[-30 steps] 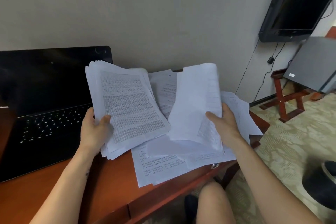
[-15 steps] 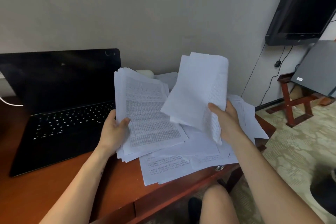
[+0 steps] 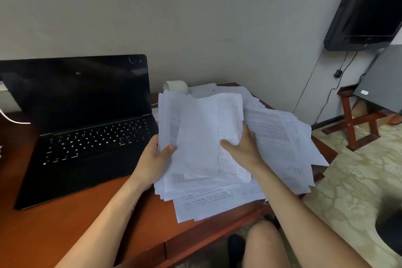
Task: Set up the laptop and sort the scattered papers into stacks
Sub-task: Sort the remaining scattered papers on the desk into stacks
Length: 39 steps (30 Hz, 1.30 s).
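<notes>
An open black laptop (image 3: 87, 137) with a dark screen and lit keys stands on the left of the reddish wooden desk (image 3: 65, 224). My left hand (image 3: 154, 159) grips the left edge of a thick stack of printed sheets (image 3: 195, 141), thumb on top. My right hand (image 3: 243, 150) holds a few sheets laid onto that stack, thumb on top and fingers behind the right edge. More scattered papers (image 3: 280, 143) lie spread over the desk's right end, and others (image 3: 206, 202) poke out under the held stack.
A white tape roll (image 3: 176, 86) sits behind the papers by the wall. A white cable (image 3: 10, 117) runs at the far left. To the right are a wall-mounted TV (image 3: 369, 6), hanging cords and a red wooden stand (image 3: 359, 119) on patterned carpet. My knee shows below the desk edge.
My right hand brought its lifted sheets down and left onto the stack in my left hand. The view shifted, so the laptop shows more fully.
</notes>
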Each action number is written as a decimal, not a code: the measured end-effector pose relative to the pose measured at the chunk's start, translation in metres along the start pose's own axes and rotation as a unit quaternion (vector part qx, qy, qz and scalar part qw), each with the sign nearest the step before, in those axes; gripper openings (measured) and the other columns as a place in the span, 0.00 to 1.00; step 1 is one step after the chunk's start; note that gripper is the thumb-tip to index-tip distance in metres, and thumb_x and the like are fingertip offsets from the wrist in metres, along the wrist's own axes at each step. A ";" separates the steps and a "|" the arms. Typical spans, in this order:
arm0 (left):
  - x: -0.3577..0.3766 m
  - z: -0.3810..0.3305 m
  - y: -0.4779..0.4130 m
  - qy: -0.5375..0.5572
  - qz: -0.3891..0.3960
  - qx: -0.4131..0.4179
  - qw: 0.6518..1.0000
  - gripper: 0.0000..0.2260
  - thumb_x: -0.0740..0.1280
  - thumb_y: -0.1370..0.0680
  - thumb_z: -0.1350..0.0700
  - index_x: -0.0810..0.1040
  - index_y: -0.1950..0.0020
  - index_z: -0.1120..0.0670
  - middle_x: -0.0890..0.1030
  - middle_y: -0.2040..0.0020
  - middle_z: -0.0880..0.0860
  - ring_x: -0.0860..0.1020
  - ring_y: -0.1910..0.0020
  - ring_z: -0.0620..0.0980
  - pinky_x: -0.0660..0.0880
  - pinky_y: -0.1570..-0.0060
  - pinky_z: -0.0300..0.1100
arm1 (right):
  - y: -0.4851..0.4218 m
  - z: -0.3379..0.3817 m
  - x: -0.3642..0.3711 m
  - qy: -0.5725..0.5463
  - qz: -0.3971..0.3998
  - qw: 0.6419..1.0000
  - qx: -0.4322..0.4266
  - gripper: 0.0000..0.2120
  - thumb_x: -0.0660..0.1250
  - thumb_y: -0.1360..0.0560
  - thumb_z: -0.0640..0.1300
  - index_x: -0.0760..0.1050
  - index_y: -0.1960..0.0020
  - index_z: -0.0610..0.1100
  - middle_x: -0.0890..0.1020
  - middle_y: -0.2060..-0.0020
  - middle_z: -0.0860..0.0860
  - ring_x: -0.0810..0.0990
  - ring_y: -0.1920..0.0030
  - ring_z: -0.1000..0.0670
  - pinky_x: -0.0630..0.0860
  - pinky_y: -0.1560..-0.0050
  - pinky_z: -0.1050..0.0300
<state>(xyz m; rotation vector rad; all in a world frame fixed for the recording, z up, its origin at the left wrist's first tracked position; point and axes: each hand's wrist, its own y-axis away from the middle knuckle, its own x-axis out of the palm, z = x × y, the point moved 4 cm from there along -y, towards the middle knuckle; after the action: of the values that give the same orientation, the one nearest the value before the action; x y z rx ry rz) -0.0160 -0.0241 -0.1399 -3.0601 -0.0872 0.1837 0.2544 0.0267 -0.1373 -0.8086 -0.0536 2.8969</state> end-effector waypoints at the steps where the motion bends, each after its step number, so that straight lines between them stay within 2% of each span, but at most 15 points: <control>1: 0.000 0.000 0.000 -0.005 0.002 0.004 1.000 0.09 0.67 0.16 0.57 0.75 0.36 0.50 0.85 0.40 0.49 0.85 0.42 0.49 0.82 0.41 0.53 | -0.002 -0.003 -0.001 0.005 -0.030 0.999 0.011 0.38 0.71 0.25 0.53 0.57 0.21 0.49 0.66 0.32 0.50 0.67 0.31 0.49 0.69 0.30 0.48; 3: 0.001 0.001 -0.001 -0.018 0.000 0.011 1.000 0.10 0.68 0.16 0.55 0.76 0.35 0.50 0.85 0.40 0.48 0.84 0.42 0.48 0.81 0.39 0.54 | -0.003 -0.005 -0.002 0.009 -0.061 0.998 0.017 0.30 0.66 0.21 0.46 0.60 0.22 0.44 0.68 0.31 0.44 0.69 0.30 0.43 0.69 0.29 0.46; 7: 0.001 0.002 0.000 -0.030 -0.003 0.012 0.999 0.13 0.71 0.18 0.50 0.75 0.35 0.50 0.85 0.41 0.47 0.85 0.43 0.47 0.81 0.39 0.56 | 0.004 -0.008 0.003 0.026 -0.005 1.000 -0.016 0.26 0.60 0.16 0.39 0.59 0.20 0.43 0.67 0.25 0.48 0.65 0.24 0.49 0.61 0.33 0.65; 11: -0.001 0.005 -0.002 -0.041 0.008 -0.002 0.999 0.13 0.70 0.17 0.55 0.74 0.33 0.50 0.84 0.41 0.47 0.85 0.44 0.47 0.82 0.40 0.55 | 0.007 -0.007 0.001 0.062 0.031 0.993 -0.093 0.23 0.60 0.16 0.38 0.66 0.22 0.47 0.80 0.45 0.44 0.78 0.53 0.53 0.74 0.46 0.61; 13: -0.003 0.006 -0.004 -0.041 0.008 -0.004 0.999 0.13 0.68 0.17 0.58 0.74 0.33 0.49 0.84 0.41 0.48 0.85 0.44 0.48 0.82 0.40 0.55 | 0.003 -0.008 -0.010 0.046 -0.004 0.994 -0.101 0.21 0.61 0.18 0.38 0.70 0.26 0.46 0.82 0.45 0.46 0.80 0.48 0.49 0.75 0.41 0.56; 15: -0.006 0.005 -0.004 -0.030 -0.004 0.007 1.000 0.13 0.67 0.16 0.60 0.75 0.34 0.47 0.84 0.41 0.48 0.85 0.44 0.48 0.81 0.40 0.54 | -0.006 -0.015 -0.023 0.131 -0.052 0.987 -0.083 0.23 0.63 0.18 0.45 0.68 0.24 0.47 0.76 0.33 0.47 0.72 0.32 0.45 0.67 0.29 0.49; 17: -0.009 0.004 -0.004 -0.018 -0.028 0.019 0.999 0.14 0.66 0.16 0.61 0.75 0.34 0.47 0.84 0.40 0.48 0.84 0.43 0.48 0.81 0.40 0.53 | -0.012 -0.027 -0.029 0.263 -0.022 0.964 -0.011 0.35 0.62 0.21 0.62 0.58 0.20 0.48 0.64 0.24 0.48 0.58 0.23 0.43 0.54 0.23 0.44; 19: -0.015 0.004 -0.006 -0.009 -0.059 0.024 0.998 0.14 0.66 0.16 0.61 0.75 0.34 0.47 0.84 0.40 0.47 0.84 0.42 0.47 0.81 0.40 0.52 | -0.011 -0.036 -0.028 0.331 0.042 0.942 0.031 0.47 0.57 0.26 0.75 0.51 0.18 0.49 0.55 0.20 0.50 0.51 0.21 0.43 0.48 0.22 0.42; 21: -0.021 0.003 -0.007 -0.004 -0.087 0.028 0.996 0.14 0.66 0.16 0.62 0.74 0.33 0.48 0.83 0.39 0.47 0.83 0.42 0.46 0.80 0.40 0.51 | -0.011 -0.041 -0.026 0.352 0.036 0.935 0.017 0.48 0.56 0.28 0.77 0.52 0.18 0.49 0.56 0.20 0.50 0.53 0.21 0.44 0.50 0.23 0.42; 24: -0.027 0.005 -0.009 -0.006 -0.106 0.024 0.994 0.16 0.66 0.16 0.62 0.73 0.30 0.49 0.82 0.38 0.47 0.82 0.41 0.46 0.80 0.39 0.50 | -0.013 -0.041 -0.029 0.335 -0.038 0.941 -0.011 0.37 0.59 0.25 0.72 0.65 0.24 0.50 0.69 0.27 0.52 0.65 0.28 0.45 0.62 0.29 0.43; 26: -0.028 0.005 -0.009 -0.002 -0.105 0.020 0.994 0.16 0.66 0.16 0.61 0.73 0.30 0.50 0.82 0.38 0.47 0.83 0.42 0.46 0.80 0.40 0.50 | -0.011 -0.041 -0.032 0.316 -0.105 0.942 -0.047 0.22 0.62 0.22 0.63 0.76 0.35 0.50 0.80 0.41 0.51 0.76 0.40 0.44 0.72 0.39 0.44; 29: -0.025 0.005 -0.008 0.007 -0.095 0.011 0.995 0.13 0.67 0.16 0.60 0.74 0.34 0.47 0.84 0.40 0.47 0.84 0.46 0.44 0.81 0.44 0.48 | -0.004 -0.038 -0.038 0.186 -0.152 0.969 -0.050 0.09 0.63 0.19 0.52 0.77 0.55 0.50 0.80 0.64 0.52 0.79 0.61 0.48 0.76 0.59 0.51; 33: -0.013 0.005 -0.007 0.001 -0.052 0.000 0.999 0.12 0.67 0.16 0.60 0.75 0.36 0.46 0.85 0.41 0.47 0.85 0.45 0.46 0.82 0.44 0.50 | 0.012 -0.010 -0.031 -0.049 -0.085 0.994 -0.052 0.15 0.64 0.18 0.48 0.71 0.64 0.51 0.70 0.72 0.52 0.67 0.70 0.54 0.65 0.66 0.57; 36: -0.005 0.005 -0.004 -0.015 -0.027 -0.011 0.999 0.12 0.67 0.16 0.59 0.75 0.35 0.47 0.85 0.42 0.47 0.85 0.45 0.48 0.82 0.43 0.50 | 0.029 0.017 -0.009 -0.071 0.050 0.991 -0.097 0.05 0.67 0.19 0.50 0.80 0.51 0.50 0.79 0.64 0.47 0.74 0.65 0.53 0.70 0.63 0.57; 39: -0.001 0.006 -0.002 -0.019 -0.019 -0.018 0.999 0.11 0.67 0.16 0.59 0.74 0.35 0.48 0.84 0.42 0.49 0.85 0.44 0.50 0.81 0.41 0.54 | 0.039 0.023 0.017 -0.032 0.185 0.977 -0.105 0.14 0.67 0.20 0.57 0.78 0.36 0.56 0.83 0.46 0.58 0.81 0.47 0.60 0.76 0.45 0.60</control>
<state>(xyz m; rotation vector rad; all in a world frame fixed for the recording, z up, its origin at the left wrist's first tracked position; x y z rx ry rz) -0.0180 -0.0222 -0.1451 -3.0877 -0.1521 0.2405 0.2232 -0.0095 -0.1287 -0.8349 -0.2448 3.3128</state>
